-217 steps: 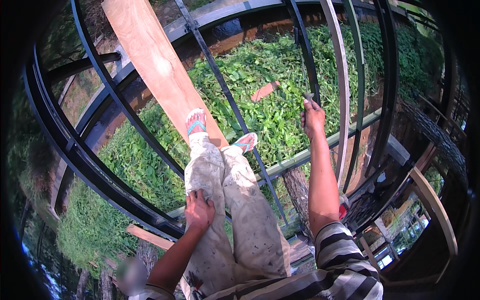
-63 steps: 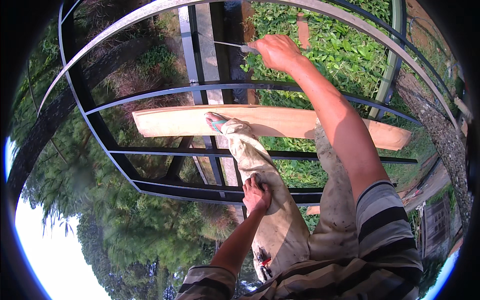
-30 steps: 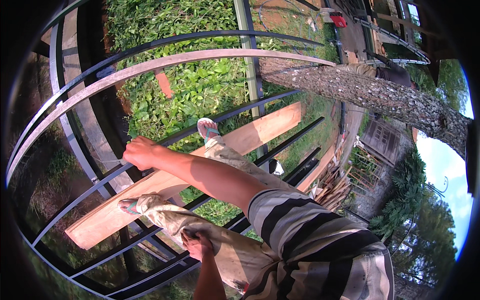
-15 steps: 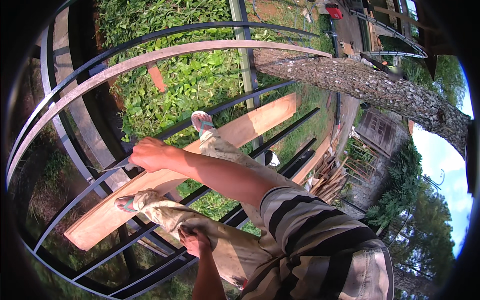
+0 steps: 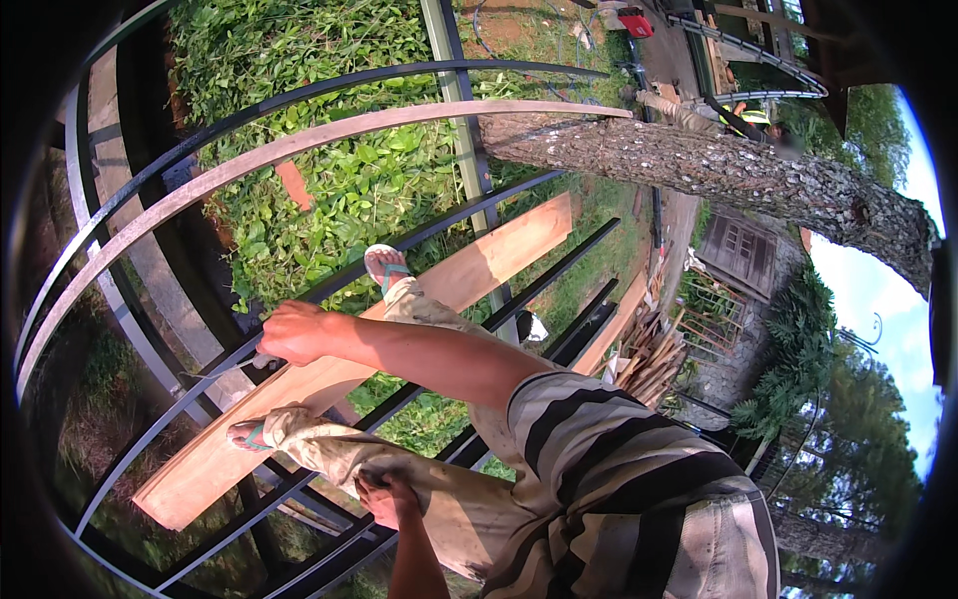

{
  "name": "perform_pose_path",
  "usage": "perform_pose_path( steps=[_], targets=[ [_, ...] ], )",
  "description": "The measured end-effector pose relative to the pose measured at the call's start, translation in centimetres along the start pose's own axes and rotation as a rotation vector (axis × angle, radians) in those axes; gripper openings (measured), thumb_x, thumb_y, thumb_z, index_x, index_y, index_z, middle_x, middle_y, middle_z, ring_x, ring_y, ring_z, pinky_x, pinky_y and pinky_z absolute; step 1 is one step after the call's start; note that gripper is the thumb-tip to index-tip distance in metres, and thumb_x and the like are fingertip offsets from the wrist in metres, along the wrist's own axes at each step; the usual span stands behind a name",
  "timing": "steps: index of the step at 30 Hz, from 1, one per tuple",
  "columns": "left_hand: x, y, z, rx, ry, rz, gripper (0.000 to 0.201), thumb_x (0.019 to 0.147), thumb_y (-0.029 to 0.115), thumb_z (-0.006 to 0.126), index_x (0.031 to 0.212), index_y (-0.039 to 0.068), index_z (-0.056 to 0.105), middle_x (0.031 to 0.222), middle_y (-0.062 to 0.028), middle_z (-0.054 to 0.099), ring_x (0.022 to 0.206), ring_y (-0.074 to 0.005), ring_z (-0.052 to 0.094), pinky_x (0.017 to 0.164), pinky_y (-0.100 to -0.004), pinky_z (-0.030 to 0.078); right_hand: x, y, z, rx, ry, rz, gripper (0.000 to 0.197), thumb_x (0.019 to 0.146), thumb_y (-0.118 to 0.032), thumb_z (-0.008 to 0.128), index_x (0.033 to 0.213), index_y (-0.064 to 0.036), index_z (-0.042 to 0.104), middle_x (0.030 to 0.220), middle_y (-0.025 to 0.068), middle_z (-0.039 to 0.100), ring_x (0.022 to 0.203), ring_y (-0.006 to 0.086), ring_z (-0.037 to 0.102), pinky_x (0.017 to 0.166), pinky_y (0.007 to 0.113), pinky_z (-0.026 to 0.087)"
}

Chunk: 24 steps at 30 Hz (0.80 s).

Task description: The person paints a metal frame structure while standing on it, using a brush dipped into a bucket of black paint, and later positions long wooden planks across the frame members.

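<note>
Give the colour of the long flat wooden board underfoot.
Light tan. The long flat wooden board shows best in the head view.

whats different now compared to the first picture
The left foot and right foot are wider apart, and the right hand has swung in from far right to between them. The view has turned. Unchanged: right hand gripping the thin-shafted tool, left hand resting on the left trouser leg.
</note>
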State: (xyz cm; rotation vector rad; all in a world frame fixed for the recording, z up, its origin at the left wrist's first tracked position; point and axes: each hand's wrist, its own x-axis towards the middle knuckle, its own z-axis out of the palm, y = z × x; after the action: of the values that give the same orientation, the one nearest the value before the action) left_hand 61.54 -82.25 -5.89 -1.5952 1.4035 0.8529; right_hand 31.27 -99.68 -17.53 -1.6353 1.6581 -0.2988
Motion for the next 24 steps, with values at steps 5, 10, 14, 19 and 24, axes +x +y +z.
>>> perform_pose_path(
  steps=[5,10,14,19,24],
  targets=[
    [0.3,-0.3,0.0,0.033,-0.014,-0.011,0.062,0.089,0.035,0.056,0.149,0.018,0.051,0.155,-0.0046,0.047,0.139,-0.0303,0.047,0.105,-0.0502,0.048,2.0,0.0,3.8,-0.054,0.010,0.040,0.011,0.071,-0.014,0.068,0.073,-0.0042,0.073,0.079,0.0179,0.072,0.084,0.0383,0.072,0.079,0.048,0.056],
    [0.8,-1.3,1.3,-0.002,0.008,0.022,0.061,0.089,0.034,0.055,0.148,0.017,0.052,0.154,-0.0060,0.048,0.138,-0.0312,0.048,0.106,-0.0497,0.048,-0.8,-1.4,2.6,-0.009,-0.029,0.048,0.011,0.073,-0.015,0.069,0.075,-0.0046,0.071,0.083,0.0176,0.071,0.089,0.0373,0.070,0.081,0.048,0.054],
    [0.8,-0.4,-1.1,0.006,0.027,0.041,0.061,0.088,0.032,0.056,0.146,0.014,0.053,0.155,-0.0066,0.046,0.140,-0.0299,0.044,0.104,-0.0483,0.050,0.2,-1.3,3.2,0.056,-0.092,0.122,0.008,0.081,-0.010,0.063,0.083,-0.0054,0.070,0.090,0.0181,0.070,0.095,0.0391,0.068,0.084,0.051,0.053],
    [1.1,-0.8,-0.4,-0.012,0.000,0.029,0.062,0.087,0.032,0.056,0.147,0.017,0.049,0.156,-0.0072,0.044,0.144,-0.0288,0.040,0.103,-0.0498,0.051,1.7,-0.9,4.4,0.033,-0.164,0.198,0.012,0.083,-0.007,0.060,0.085,-0.0052,0.071,0.091,0.0191,0.070,0.095,0.0401,0.069,0.086,0.051,0.053],
    [0.5,0.0,-0.4,-0.001,-0.022,0.010,0.063,0.087,0.031,0.057,0.148,0.017,0.049,0.156,-0.0099,0.044,0.143,-0.0306,0.040,0.106,-0.0496,0.048,-0.6,-1.8,2.5,0.089,-0.191,0.216,0.014,0.087,-0.009,0.058,0.089,-0.0062,0.072,0.092,0.0186,0.071,0.094,0.0392,0.070,0.086,0.051,0.053]
  ],
)
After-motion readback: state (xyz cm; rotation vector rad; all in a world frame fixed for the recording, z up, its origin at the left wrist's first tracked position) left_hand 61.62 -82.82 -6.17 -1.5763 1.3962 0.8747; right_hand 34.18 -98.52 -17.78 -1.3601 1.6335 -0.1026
